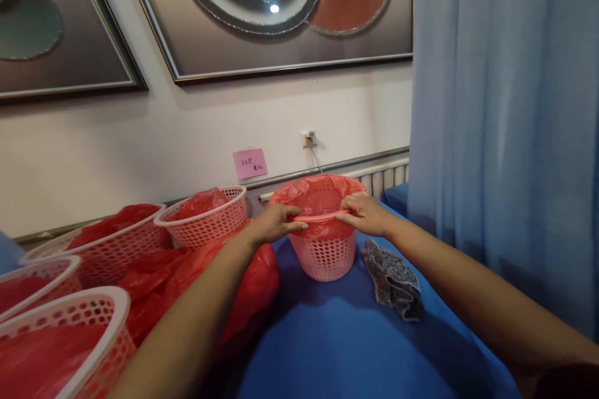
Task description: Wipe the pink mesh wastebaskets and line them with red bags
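A round plastic basket (325,257) with a holed wall stands upright on the blue cloth. A thin red plastic bag (311,193) lines it and is folded outward over the rim. On the near left of that rim, my left hand (279,222) is closed with thumb and fingers pinching the bag's edge. My right hand (364,213) grips the folded bag over the rim on the right. Just right of the basket lies a crumpled grey cloth (394,279) with a pale edge.
Several holed baskets, among them a white-rimmed basket (122,308), stand at the left with red bags inside. A red plastic bag (255,274) bulges beside my left forearm. A blue curtain (505,106) hangs at right; a wall socket (307,139) is behind.
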Available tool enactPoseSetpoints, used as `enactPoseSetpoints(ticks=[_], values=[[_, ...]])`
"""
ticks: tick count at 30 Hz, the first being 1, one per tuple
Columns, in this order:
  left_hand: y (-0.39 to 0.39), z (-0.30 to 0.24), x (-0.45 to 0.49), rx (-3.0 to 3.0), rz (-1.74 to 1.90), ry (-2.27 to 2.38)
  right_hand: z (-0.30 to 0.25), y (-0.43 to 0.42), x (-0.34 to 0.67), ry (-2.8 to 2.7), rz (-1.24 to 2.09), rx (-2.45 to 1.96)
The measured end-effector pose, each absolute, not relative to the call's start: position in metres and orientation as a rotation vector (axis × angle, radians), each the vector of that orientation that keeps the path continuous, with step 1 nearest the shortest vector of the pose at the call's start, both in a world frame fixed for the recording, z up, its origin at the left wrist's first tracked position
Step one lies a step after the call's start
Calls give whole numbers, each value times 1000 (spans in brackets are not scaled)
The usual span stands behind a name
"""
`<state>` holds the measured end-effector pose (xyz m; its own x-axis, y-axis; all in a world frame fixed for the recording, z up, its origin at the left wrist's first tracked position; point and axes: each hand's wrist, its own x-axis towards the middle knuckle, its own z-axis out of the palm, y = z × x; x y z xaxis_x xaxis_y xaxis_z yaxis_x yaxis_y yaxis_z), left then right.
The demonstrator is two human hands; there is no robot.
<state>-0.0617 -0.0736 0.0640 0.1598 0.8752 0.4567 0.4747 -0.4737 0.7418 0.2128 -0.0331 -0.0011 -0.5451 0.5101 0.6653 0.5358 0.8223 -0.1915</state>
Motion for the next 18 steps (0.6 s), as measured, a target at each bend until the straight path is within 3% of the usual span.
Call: enactPoseSetpoints(ticks=[5,11,18], values=[[-87,35,-31,2231,1195,1252,17,-60,183,-2177,-78,-664],[-79,52,-49,2489,1174,1163,12,-67,163,-2284,-161,-925],[-69,30,-62,2405,1245,1293,20,-56,175,-2291,-254,-916]])
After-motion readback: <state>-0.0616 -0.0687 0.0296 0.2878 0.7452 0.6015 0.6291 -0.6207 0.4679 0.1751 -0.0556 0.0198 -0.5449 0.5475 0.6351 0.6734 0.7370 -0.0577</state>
